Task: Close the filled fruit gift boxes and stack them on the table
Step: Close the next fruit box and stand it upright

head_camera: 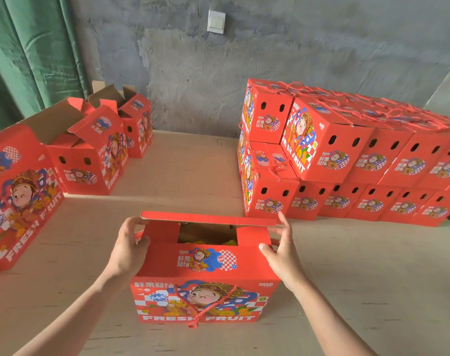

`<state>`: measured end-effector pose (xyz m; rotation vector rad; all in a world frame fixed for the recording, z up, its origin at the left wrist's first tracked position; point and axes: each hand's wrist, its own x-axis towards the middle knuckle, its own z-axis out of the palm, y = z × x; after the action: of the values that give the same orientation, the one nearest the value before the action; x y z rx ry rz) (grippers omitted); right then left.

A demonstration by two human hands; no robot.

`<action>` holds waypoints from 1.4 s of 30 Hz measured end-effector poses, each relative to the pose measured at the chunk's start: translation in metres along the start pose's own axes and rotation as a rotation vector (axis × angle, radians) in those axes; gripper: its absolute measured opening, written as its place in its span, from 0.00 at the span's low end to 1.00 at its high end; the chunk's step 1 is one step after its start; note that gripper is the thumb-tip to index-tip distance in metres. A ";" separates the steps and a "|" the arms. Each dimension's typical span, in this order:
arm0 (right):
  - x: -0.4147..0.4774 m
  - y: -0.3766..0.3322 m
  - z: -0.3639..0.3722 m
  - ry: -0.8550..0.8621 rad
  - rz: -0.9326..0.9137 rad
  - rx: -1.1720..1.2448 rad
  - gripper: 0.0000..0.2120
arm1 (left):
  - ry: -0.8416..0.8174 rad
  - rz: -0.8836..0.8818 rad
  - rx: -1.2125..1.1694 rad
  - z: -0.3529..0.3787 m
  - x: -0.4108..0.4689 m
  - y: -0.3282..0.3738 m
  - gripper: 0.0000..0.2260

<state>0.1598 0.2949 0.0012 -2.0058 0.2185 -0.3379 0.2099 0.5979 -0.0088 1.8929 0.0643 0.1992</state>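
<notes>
The box [206, 273] in front of me is showing smooth printed cardboard, red with a slight sheen. Inside its opening, plain brown matt board is showing. A twisted red cord [193, 307] is hanging down the front, looking like braided string. The table [372, 291] is looking like pale, matt wood board with faint grain. The stacked boxes [347, 155] and the open boxes [85, 160] are wearing the same coated card, dull brown inside. Behind, the wall [193, 73] is showing rough grey cement, the curtain [26, 60] soft green cloth, the switch [215, 21] glossy white plastic.
</notes>
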 end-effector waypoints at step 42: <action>0.023 0.018 -0.025 -0.347 -0.298 -0.275 0.16 | -0.631 0.479 1.235 0.009 0.051 0.032 0.44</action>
<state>0.1736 0.2590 -0.0014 -2.3345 -0.2687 -0.1453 0.2596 0.5864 0.0241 3.0840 -0.8860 -0.1881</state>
